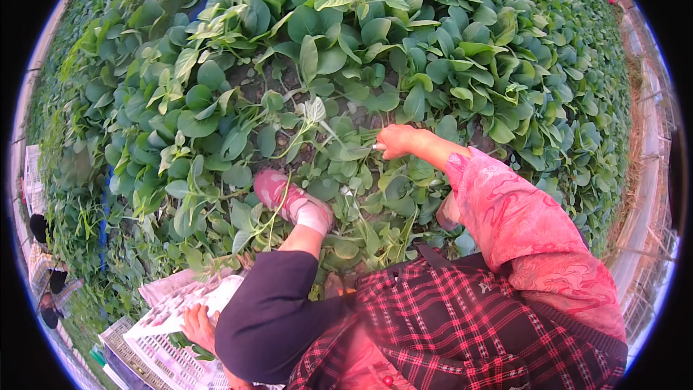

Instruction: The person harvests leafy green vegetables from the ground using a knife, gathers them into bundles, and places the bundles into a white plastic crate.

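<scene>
My right hand (396,142) is closed around the light handle of a knife (357,149), whose blade lies low over cut leaves in front of me. Around it grow and lie broad-leaved green vegetable plants (414,103). At the lower left, my left hand (200,326) is at a white plastic crate (173,357), partly hidden by my knee. Green leaves (192,348) show just under its fingers; whether it grips them I cannot tell. A tall weed stem (281,200) crosses in front of my pink shoe (279,192).
Dense leafy plants (541,65) stand ahead and on both sides. Another person (48,276) is at the far left edge, below a white crate (33,179). A blue line (103,227) runs through the plants at left. Straw and a pale strip (644,135) border the right side.
</scene>
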Motion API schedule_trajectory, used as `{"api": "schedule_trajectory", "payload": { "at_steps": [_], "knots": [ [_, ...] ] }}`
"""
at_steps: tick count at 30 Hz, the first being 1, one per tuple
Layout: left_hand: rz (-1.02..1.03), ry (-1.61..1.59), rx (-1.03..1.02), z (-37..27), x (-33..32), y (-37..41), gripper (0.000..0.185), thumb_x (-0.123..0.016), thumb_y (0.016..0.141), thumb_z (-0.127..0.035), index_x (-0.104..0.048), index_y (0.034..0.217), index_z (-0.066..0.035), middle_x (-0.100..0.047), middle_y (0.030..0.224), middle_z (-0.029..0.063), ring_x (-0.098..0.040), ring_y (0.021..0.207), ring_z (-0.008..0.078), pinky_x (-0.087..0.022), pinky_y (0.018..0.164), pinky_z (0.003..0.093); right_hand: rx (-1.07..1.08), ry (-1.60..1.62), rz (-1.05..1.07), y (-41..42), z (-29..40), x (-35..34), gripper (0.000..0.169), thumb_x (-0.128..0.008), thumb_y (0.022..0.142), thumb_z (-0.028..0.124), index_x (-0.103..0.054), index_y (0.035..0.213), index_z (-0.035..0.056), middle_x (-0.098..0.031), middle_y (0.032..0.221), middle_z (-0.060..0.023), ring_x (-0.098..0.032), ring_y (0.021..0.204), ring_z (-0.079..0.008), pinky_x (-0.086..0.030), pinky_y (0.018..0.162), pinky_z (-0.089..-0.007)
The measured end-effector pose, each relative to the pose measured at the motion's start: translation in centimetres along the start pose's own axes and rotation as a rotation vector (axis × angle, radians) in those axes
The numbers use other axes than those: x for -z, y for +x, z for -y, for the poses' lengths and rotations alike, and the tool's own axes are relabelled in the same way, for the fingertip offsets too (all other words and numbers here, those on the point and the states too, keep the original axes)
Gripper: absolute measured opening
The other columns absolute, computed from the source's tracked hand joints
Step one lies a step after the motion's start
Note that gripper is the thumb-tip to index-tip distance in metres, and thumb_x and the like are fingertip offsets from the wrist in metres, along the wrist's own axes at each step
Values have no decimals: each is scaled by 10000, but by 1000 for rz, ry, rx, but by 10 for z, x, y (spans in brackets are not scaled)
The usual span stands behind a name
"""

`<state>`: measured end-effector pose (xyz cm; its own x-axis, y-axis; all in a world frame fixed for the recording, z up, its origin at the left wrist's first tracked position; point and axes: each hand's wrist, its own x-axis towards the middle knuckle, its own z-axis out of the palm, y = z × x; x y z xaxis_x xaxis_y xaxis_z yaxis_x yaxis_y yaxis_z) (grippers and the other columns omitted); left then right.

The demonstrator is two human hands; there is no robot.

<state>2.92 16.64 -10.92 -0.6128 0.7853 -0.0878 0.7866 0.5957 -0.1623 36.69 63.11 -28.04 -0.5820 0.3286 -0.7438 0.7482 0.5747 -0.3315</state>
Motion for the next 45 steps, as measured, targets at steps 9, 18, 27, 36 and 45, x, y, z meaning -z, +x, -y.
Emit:
{"api": "schedule_trajectory", "payload": {
  "at_steps": [9,18,27,36,45],
  "knots": [
    [-97,6,-62,3,-3,6,252,-619,772,-282,-640,918,-78,-603,1053,91,-510,1123,317,-321,988,488,-6,40,144,42,-38,-11,309,-572,823,313,-639,979,54,-639,964,-175,-605,928,-350,-477,798,-441],
    [106,-118,-36,-62,41,59,249,-575,808,-279,-637,978,-107,-584,1114,76,-505,1145,299,-352,970,468,97,57,169,53,-54,-7,293,-593,796,295,-595,943,42,-631,870,-204,-605,857,-386,-474,762,-466],
    [442,-354,-208,-222,25,163,260,-531,844,-275,-634,1038,-136,-565,1175,61,-499,1166,280,-384,952,448,188,88,225,64,-66,12,301,-611,778,272,-610,961,33,-633,888,-211,-605,881,-385,-479,766,-446],
    [1197,127,-419,-322,-96,189,282,-487,880,-271,-631,1098,-165,-547,1236,46,-494,1188,261,-416,935,428,209,116,272,76,-76,12,286,-597,780,264,-621,955,39,-635,911,-201,-603,895,-383,-481,768,-452],
    [1482,374,-527,-351,-151,184,313,-443,916,-267,-628,1158,-194,-528,1297,31,-488,1209,242,-448,917,408,227,116,253,75,-81,8,307,-589,783,259,-605,988,32,-630,897,-218,-604,887,-395,-484,758,-465]
  ]
}}
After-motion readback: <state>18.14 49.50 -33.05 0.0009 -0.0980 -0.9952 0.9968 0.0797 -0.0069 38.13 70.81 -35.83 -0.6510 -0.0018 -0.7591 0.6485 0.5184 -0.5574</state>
